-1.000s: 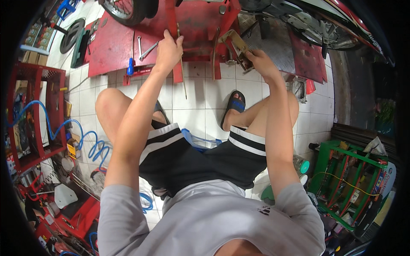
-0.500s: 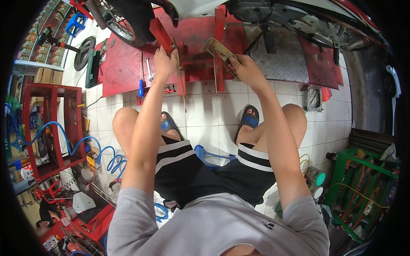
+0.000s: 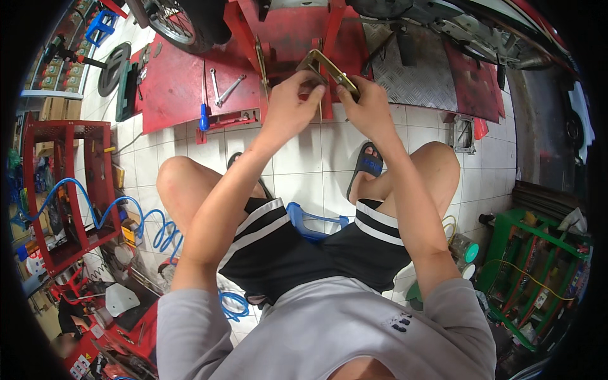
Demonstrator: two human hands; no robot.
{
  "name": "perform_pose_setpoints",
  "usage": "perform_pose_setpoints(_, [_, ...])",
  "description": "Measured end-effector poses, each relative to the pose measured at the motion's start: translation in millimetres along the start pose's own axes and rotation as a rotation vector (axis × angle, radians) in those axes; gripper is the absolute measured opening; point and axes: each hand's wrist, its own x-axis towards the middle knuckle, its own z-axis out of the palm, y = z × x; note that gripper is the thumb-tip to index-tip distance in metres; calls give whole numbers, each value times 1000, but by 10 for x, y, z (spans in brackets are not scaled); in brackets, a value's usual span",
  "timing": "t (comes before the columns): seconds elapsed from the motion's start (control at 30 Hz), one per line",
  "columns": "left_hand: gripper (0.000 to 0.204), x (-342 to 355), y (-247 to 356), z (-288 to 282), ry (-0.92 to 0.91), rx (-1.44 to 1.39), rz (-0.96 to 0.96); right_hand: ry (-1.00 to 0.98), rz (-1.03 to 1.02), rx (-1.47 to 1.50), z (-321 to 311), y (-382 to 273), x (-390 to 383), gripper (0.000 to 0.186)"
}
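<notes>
My right hand (image 3: 368, 106) is closed on one arm of a bent, brass-coloured metal bracket (image 3: 330, 68), thumb along its near end. My left hand (image 3: 292, 106) is closed at the bracket's other side, fingers curled and partly hidden behind it. The bracket is held tilted in front of an upright red post (image 3: 334, 28) of the low red work platform (image 3: 288, 47). Left of my left hand, a similar brass-coloured strip (image 3: 260, 60) stands against another red post (image 3: 239, 31).
A blue-handled screwdriver (image 3: 204, 117) and two wrenches (image 3: 229, 90) lie on the platform's left part. A motorcycle wheel (image 3: 180, 28) stands at the far left, more motorcycle parts (image 3: 468, 38) at the far right. A blue coiled hose (image 3: 152, 225) crosses the floor beside a red rack (image 3: 73, 183).
My left hand has left the brass-coloured strip at the left post and moved right to the bracket. My right hand still holds the bracket. The view has shifted slightly.
</notes>
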Motion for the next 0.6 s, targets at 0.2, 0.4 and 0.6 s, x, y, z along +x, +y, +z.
perform_pose_setpoints(0.2, [21, 14, 221, -17, -65, 39, -35, 90, -44, 80, 112, -120, -48, 20])
perform_pose_setpoints(0.4, [15, 57, 129, 8, -8, 62, 30, 52, -89, 170, 175, -58, -18, 21])
perform_pose_setpoints(0.6, [15, 41, 55, 96, 106, 118, 38, 81, -79, 240, 259, -75, -53, 20])
